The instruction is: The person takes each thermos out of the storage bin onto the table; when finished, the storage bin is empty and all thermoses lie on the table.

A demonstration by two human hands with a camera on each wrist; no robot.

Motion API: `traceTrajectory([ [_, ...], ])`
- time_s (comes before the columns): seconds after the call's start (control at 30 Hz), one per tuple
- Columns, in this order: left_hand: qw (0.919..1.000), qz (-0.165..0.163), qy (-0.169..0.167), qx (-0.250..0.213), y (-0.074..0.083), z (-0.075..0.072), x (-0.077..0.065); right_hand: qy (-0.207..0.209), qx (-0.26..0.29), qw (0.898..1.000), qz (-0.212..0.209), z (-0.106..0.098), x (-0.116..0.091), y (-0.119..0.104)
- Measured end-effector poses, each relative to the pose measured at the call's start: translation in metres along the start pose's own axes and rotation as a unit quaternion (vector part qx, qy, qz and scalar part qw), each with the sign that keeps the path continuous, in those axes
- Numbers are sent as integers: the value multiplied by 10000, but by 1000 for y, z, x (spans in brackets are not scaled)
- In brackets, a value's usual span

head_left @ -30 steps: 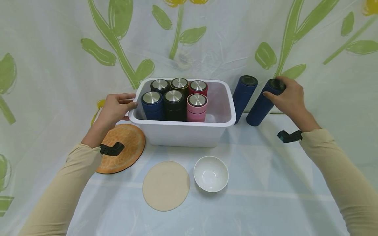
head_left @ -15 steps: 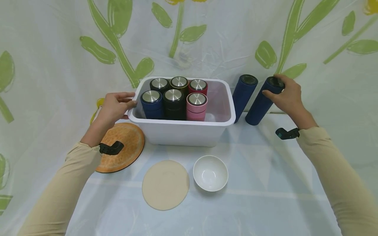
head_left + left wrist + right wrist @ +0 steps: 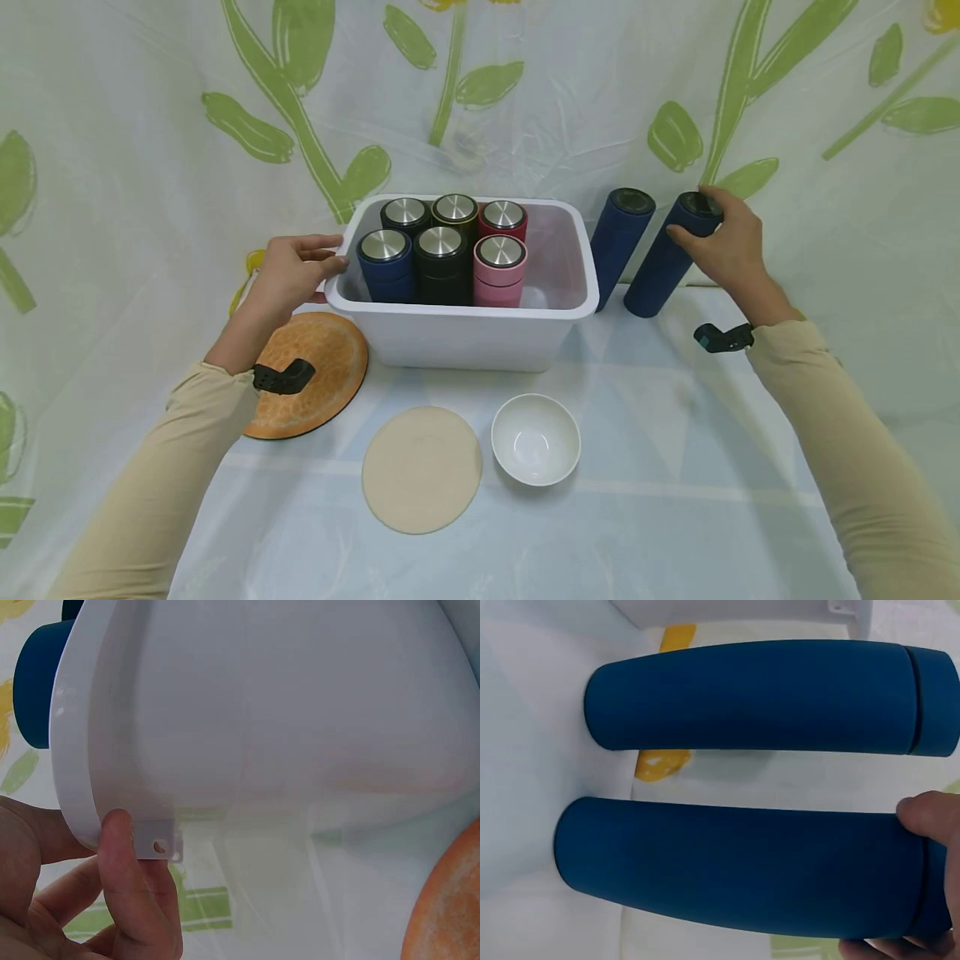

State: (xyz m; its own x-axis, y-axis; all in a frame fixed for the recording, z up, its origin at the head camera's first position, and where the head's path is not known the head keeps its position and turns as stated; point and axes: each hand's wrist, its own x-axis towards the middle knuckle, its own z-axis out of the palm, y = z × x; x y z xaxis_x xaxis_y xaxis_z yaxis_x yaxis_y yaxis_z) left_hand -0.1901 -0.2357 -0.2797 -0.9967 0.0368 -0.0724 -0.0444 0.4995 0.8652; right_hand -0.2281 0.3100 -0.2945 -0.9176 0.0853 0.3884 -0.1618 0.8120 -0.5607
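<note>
My left hand (image 3: 296,271) grips the left end of a white plastic tub (image 3: 465,337), thumb and fingers pinching its rim in the left wrist view. Several flasks with brushed steel lids stand inside, among them a blue flask (image 3: 387,271), a pink flask (image 3: 500,275) and a red flask (image 3: 504,218). To the right of the tub, my right hand (image 3: 731,242) holds a tall dark blue thermos (image 3: 742,862) round its lid end; its base is at the table. A second tall blue thermos (image 3: 621,237) stands between it and the tub.
In front of the tub lie a round beige mat (image 3: 422,471) and a white bowl (image 3: 536,440). An orange-brown round mat (image 3: 322,375) lies under my left forearm. Behind everything hangs a white sheet (image 3: 570,100) printed with green leaves, close to the tub and thermoses.
My right forearm has shifted slightly left, its hand still on the thermos lid. The left hand, tub and other things look the same; the view has moved very slightly.
</note>
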Motion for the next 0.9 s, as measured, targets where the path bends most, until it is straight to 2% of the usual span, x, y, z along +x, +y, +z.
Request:
traceTrajectory([
  [0.2,10000,63,-2,15,2,0,0,449,23,9989,134,-5,-5,-4],
  [0.4,10000,48,-18,12,4,0,0,1189,-70,9927,-206,-18,-11,-19],
  [0.63,10000,-45,-38,5,4,0,-1,1196,-86,9923,-293,-27,-18,-32],
  [0.9,9999,-90,-32,-41,1,0,-1,1373,635,9863,-658,-29,-26,-57],
])
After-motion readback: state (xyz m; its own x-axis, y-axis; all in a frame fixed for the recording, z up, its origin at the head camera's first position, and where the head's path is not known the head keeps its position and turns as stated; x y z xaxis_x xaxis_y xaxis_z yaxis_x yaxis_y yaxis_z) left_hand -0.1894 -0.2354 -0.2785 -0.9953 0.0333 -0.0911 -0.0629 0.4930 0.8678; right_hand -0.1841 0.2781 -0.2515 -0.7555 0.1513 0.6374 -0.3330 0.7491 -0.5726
